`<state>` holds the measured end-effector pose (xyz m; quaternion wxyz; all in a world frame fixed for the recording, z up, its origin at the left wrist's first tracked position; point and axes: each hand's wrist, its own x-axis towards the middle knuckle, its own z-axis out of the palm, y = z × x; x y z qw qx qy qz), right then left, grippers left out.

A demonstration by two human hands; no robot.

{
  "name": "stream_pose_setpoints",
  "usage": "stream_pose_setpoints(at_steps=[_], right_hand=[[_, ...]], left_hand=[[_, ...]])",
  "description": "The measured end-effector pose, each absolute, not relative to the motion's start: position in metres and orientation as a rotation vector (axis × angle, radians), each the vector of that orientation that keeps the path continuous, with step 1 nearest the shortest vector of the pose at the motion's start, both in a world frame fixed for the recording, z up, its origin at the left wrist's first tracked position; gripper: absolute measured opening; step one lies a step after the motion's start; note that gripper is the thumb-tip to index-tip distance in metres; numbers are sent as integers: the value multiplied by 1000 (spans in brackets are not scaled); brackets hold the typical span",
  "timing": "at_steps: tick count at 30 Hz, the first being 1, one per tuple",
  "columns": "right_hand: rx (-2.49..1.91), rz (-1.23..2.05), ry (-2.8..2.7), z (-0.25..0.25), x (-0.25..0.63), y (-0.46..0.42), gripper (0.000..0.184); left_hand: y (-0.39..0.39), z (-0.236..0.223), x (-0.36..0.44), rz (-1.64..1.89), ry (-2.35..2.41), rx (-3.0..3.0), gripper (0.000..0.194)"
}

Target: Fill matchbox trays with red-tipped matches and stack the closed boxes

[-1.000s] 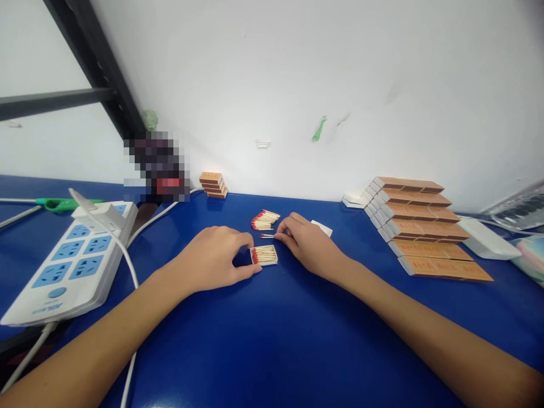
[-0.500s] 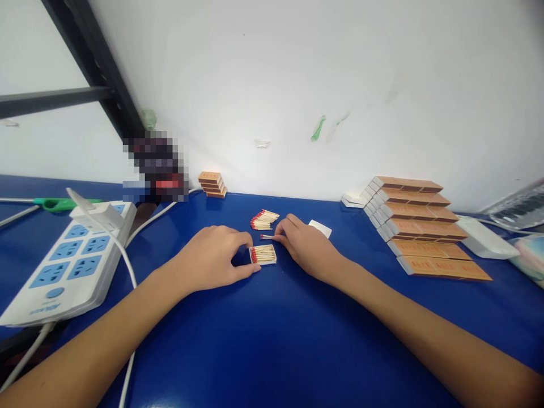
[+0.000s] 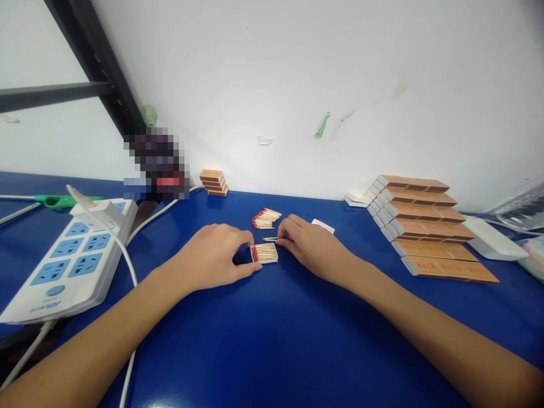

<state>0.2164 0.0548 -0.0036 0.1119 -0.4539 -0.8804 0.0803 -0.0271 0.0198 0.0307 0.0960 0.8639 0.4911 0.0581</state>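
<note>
My left hand (image 3: 221, 255) grips the left end of a small white matchbox tray (image 3: 277, 259), thumb at the near side and fingers at the far side. Red-tipped matches (image 3: 266, 251) lie in the tray, heads to the left. Between the thumb and fingers of my right hand (image 3: 304, 243) is a match (image 3: 269, 239), its red head pointing left, just beyond the tray's far edge. Behind it a loose fan of matches (image 3: 266, 218) rests on the blue table (image 3: 272, 340). A white piece (image 3: 323, 226), perhaps card, lies partly hidden behind my right hand.
Stacked orange matchboxes (image 3: 429, 226) rise in steps on the right, beside a white block (image 3: 495, 238). A smaller matchbox stack (image 3: 213, 182) stands by the wall. On the left are a power strip (image 3: 72, 260), its white cable (image 3: 127, 260) and a green-handled tool (image 3: 59, 202).
The view has shifted slightly. My right hand still pinches the match near the tray, and my left hand keeps its hold on the tray.
</note>
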Motion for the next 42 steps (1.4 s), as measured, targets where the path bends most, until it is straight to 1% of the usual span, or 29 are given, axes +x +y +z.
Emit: stream_pose_setpoints(at_steps=[1,5,9,14,21,28,31,36,42], right_hand=[[-1328,246,-2573,-4,217,55,5],[-1321,315,-2548,-5,219,57,5],[-1339,350,-2553,-5,218,57,12],[-1366,310,-2571,-5,217,57,12],[-1272,262,-2540,5,216,50,9],[-1272,336,-2684,13,206,30,6],[-1210,440,-2619,13,210,32,4],[-1148,547,-2499,8,213,44,11],[-1192,489,-2346,-6,214,71,9]], left_hand=[[20,31,-27,169,1455,2560,29],[20,31,-27,169,1454,2561,30],[20,31,-27,173,1454,2555,30],[21,31,-26,160,1461,2551,29],[21,29,-27,189,1452,2553,28],[22,27,-29,216,1425,2583,28],[22,26,-29,216,1423,2578,28],[22,26,-30,219,1422,2573,28],[23,27,-29,201,1436,2515,31]])
